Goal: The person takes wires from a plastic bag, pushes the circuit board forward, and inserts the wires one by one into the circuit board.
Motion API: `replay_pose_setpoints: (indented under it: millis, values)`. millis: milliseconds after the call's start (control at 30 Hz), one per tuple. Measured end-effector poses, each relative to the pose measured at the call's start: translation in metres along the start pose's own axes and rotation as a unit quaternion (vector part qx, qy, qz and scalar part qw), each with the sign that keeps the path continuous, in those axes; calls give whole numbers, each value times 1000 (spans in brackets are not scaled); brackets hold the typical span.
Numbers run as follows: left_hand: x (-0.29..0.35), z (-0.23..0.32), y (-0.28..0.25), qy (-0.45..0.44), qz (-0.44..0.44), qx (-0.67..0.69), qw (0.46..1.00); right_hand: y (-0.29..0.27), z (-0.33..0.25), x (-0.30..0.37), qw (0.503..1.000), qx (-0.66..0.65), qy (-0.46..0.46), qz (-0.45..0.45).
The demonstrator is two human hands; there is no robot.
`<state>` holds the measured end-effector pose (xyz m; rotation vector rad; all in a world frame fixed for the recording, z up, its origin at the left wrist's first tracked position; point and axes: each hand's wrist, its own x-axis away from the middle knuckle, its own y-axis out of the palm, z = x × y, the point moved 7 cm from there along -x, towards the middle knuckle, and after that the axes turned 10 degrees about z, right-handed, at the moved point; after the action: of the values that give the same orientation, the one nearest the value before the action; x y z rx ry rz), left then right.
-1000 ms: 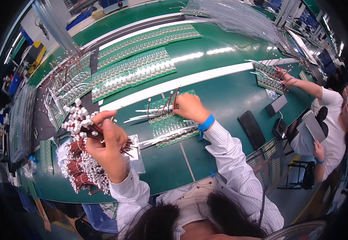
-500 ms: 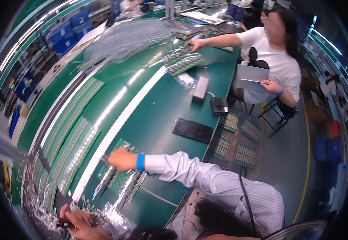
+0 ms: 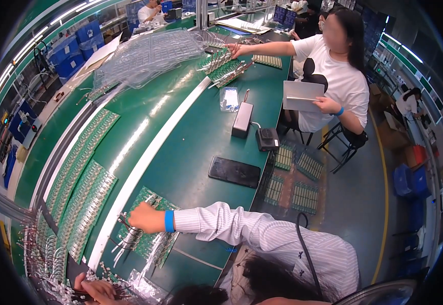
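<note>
Since a second ago the view has swung toward the person's right, carrying the right hand [image 3: 147, 218] and the circuit board [image 3: 142, 246] beneath it toward the lower left and bringing a co-worker [image 3: 341, 86] inward from the right rim. Far left, blue bins [image 3: 68, 56] line the room's back benches, with strip lights above. Below them, wired boards [image 3: 48, 249] crowd the near corner, and bare boards [image 3: 91, 203] lie in overlapping rows on glossy green. At the lower edge the left hand [image 3: 96, 291], partly cut off, is closed around a wire bundle [image 3: 79, 296]. A white strip [image 3: 145, 162] runs aslant along the green table [image 3: 196, 137]; just right of it lies the circuit board. Over this the right hand's fingers are curled, but whether they pinch a wire cannot be told. Clear plastic trays [image 3: 150, 51] are heaped farther back. Rightward come a black phone [image 3: 234, 171], a grey box [image 3: 243, 120] and the co-worker, one hand at another wired board [image 3: 221, 68], the other holding a pale panel [image 3: 303, 95]. Beyond, a yellow line [image 3: 384, 203] crosses the grey floor [image 3: 351, 213] beside blue tubs [image 3: 403, 180].
</note>
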<state>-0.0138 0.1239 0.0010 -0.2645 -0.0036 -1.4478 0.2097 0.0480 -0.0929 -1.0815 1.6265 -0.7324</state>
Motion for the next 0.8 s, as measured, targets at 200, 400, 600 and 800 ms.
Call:
replay_pose_setpoints:
  millis: [200, 400, 600, 800]
  values:
    - [-13, -23, -5, -34, -32, -5, 999, 10, 0, 3, 1000, -8, -10, 15]
    - [20, 8, 8, 295, -231, 138, 917, 3, 3, -3, 999, -17, -6, -33]
    - [30, 7, 10, 279, -238, 183, 912, 3, -1, -5, 999, -17, -1, -51]
    - [49, 17, 22, 306, -293, 227, 877, -18, 13, 3, 992, -25, 9, -124]
